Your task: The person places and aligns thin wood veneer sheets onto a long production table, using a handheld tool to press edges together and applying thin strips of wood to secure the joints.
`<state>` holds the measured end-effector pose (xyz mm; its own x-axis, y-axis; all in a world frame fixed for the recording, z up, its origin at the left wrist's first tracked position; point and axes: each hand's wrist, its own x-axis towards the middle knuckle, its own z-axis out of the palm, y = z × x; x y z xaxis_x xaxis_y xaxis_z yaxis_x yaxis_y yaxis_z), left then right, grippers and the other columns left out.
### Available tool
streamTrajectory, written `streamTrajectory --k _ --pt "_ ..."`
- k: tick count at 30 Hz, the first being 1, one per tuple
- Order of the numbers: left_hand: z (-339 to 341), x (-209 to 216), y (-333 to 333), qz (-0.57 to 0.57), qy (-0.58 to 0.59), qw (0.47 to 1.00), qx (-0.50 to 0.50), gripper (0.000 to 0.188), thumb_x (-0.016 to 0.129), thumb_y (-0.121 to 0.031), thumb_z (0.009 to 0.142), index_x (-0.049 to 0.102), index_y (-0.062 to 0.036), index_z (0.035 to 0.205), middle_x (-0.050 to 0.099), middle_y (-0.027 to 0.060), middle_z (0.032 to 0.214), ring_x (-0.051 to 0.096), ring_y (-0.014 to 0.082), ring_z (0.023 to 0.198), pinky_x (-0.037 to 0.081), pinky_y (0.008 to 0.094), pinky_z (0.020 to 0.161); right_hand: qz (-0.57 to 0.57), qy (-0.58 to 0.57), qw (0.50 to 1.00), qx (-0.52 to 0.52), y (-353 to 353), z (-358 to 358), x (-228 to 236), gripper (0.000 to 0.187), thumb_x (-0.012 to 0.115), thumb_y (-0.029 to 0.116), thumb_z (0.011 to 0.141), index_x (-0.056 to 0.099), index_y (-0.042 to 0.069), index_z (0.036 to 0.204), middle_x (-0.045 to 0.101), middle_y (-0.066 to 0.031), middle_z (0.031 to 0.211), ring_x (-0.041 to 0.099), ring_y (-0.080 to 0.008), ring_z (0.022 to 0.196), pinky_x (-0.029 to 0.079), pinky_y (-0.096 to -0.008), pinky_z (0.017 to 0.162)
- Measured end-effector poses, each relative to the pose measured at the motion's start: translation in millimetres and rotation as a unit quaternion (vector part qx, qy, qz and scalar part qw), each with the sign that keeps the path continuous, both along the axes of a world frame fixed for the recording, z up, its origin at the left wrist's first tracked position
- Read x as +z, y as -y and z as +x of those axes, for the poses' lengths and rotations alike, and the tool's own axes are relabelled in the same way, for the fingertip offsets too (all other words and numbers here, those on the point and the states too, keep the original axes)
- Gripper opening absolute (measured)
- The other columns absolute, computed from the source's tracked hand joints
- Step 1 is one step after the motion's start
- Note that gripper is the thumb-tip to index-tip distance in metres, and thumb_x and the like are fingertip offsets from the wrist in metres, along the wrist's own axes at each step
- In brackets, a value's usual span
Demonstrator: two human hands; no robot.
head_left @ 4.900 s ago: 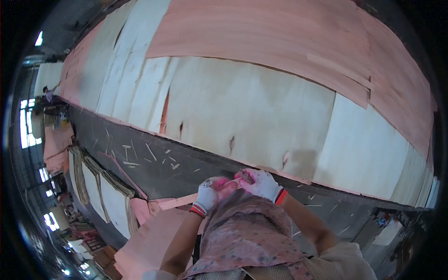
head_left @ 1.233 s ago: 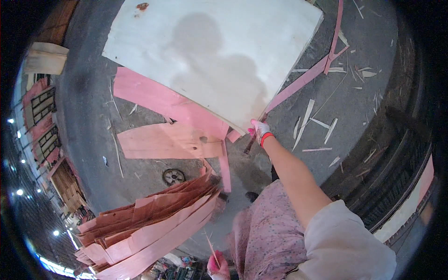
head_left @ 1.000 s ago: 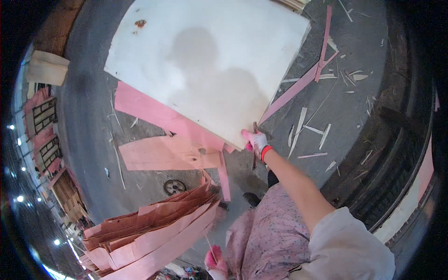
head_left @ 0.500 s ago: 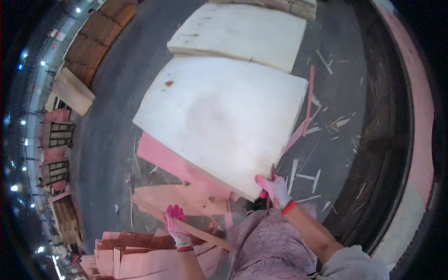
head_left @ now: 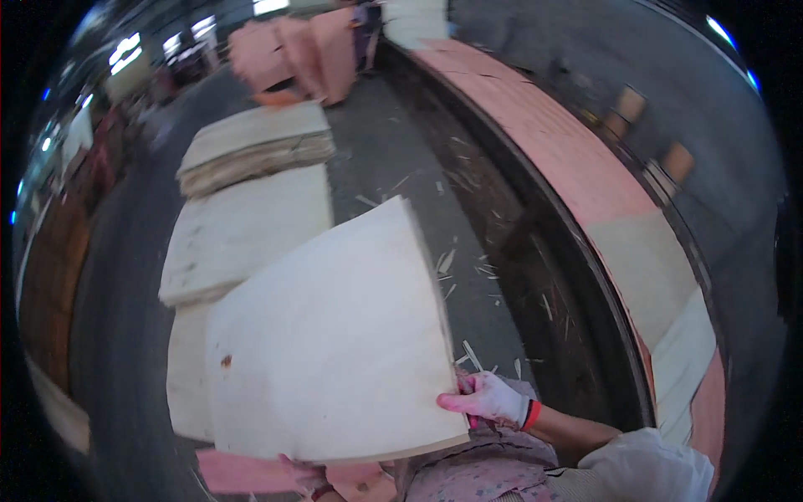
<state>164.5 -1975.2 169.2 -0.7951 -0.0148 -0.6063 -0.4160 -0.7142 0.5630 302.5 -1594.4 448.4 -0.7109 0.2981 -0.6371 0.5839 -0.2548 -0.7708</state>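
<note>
Nearer than the pale stack [head_left: 242,234], the white sheet [head_left: 326,335] is pinched, thumb uppermost, in the right hand [head_left: 495,402] to that stack's right, while the left hand [head_left: 308,476], on the stack's near side, shows too little to tell its grip.

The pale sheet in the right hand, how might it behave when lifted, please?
The pale sheet seems fairly stiff: no folds show. It may be light for its size, given its thin edge. Its brown spot could be weak.
</note>
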Motion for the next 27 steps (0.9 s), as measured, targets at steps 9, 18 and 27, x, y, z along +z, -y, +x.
streamTrajectory --k 9,18,27 --pt "-79 83 17 -0.557 -0.052 0.822 -0.105 0.040 0.047 -0.028 0.090 0.061 0.0055 0.107 0.065 0.0186 0.097 0.062 0.0272 0.088 0.050 0.0336 0.081 -0.056 -0.150 0.987 0.022 -51 30 -7 0.033 0.068 0.033 0.086 0.061 0.003 0.097 0.059 0.0017 0.083 0.052 -0.0066 0.077 0.042 -0.0229 0.067" --pt "-134 260 -223 -0.711 -0.281 0.630 -0.138 0.021 0.047 -0.029 0.086 0.052 -0.0105 0.094 0.059 0.0068 0.083 0.060 0.0208 0.078 0.047 0.0322 0.071 0.038 -0.141 0.973 -0.177 -181 169 -60 0.060 0.069 0.035 0.084 0.047 -0.003 0.126 0.056 -0.0003 0.090 0.049 -0.0091 0.071 0.040 -0.0245 0.061" --pt "86 325 -582 -0.541 -0.719 0.408 -0.156 0.029 0.046 -0.022 0.090 0.046 -0.0117 0.117 0.052 0.0077 0.100 0.053 0.0225 0.088 0.043 0.0352 0.076 0.135 -0.128 0.874 -0.449 -271 354 -150 0.061 0.056 0.019 0.090 0.031 0.005 0.144 0.056 -0.0082 0.125 0.054 -0.0155 0.108 0.042 -0.0279 0.093"
